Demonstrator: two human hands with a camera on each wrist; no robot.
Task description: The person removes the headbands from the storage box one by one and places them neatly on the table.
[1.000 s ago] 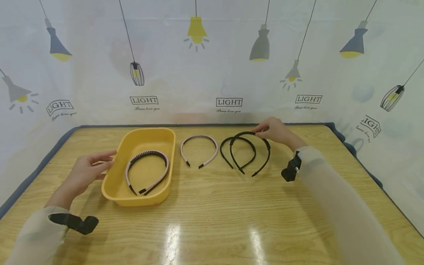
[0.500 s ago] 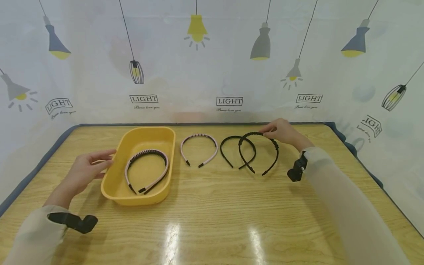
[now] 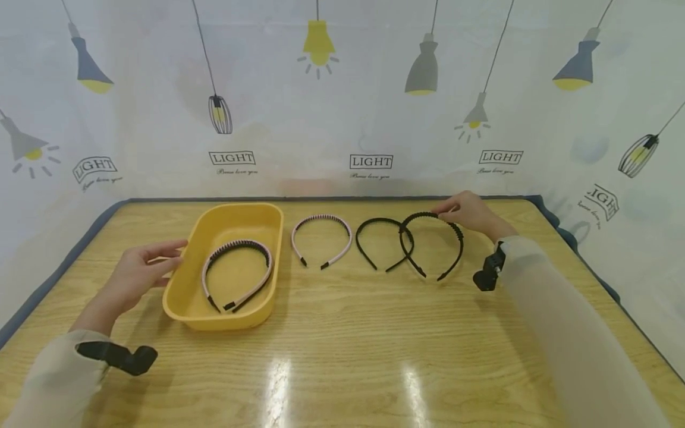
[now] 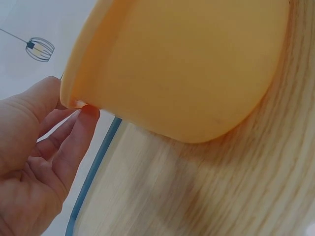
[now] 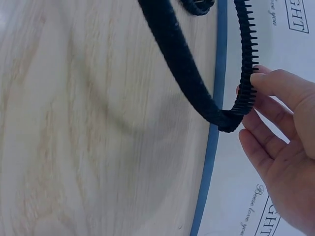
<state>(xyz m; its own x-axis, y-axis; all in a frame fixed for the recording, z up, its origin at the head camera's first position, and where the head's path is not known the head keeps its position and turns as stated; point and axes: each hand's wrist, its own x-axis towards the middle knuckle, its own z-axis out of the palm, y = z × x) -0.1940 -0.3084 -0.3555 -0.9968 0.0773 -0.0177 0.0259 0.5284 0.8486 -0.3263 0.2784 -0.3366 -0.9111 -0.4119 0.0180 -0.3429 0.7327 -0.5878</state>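
My right hand (image 3: 473, 217) pinches the toothed top of a black headband (image 3: 461, 249) between thumb and fingers, as the right wrist view shows up close. This headband's left side overlaps a second black headband (image 3: 381, 220) lying on the table. A pink headband with dark teeth (image 3: 321, 217) lies left of those two. My left hand (image 3: 134, 270) holds the left rim of a yellow plastic tray (image 3: 225, 324), thumb on the edge and fingers under the lip. Inside the tray rest a pink headband (image 3: 267, 276) and, partly hidden beneath it, a black one.
Everything stands on a wood-grain table (image 3: 342, 345) with a blue cloth edging (image 3: 305, 198) along its back and sides. A white curtain (image 3: 342, 89) printed with lamps rises behind and at both sides.
My right hand has moved to the right with its black headband, so it overlaps the other black one less. The left hand stays at the tray.
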